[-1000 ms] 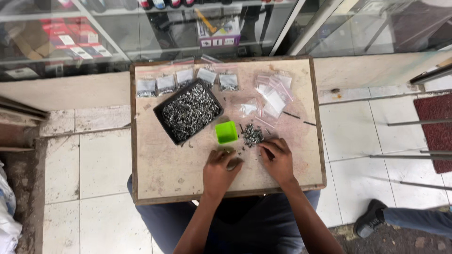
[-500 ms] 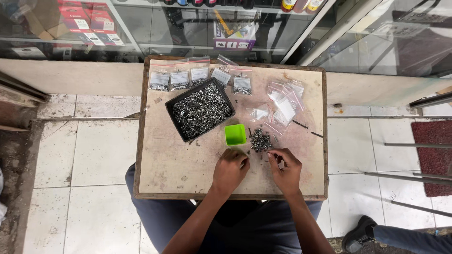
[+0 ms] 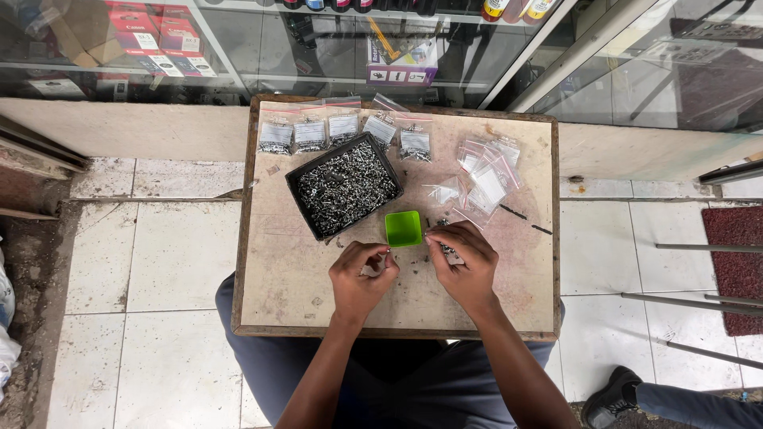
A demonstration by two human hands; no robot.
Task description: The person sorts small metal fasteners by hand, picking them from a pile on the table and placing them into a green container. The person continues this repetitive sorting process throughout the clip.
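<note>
Left hand (image 3: 362,274), centre frame: fingertips pinched nearly closed; item held, if any, too small to tell. Right hand (image 3: 465,262) curled over a loose screw pile (image 3: 447,249), touching it. One green cup (image 3: 403,228) just above. One black tray (image 3: 344,185) of screws. Five filled bags (image 3: 343,129) along the board's top edge.

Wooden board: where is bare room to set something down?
Bare patches on the wooden board: left strip below the black tray of screws, and the right edge. Crowded along the top with clear bags and around the green cup by both hands.
</note>
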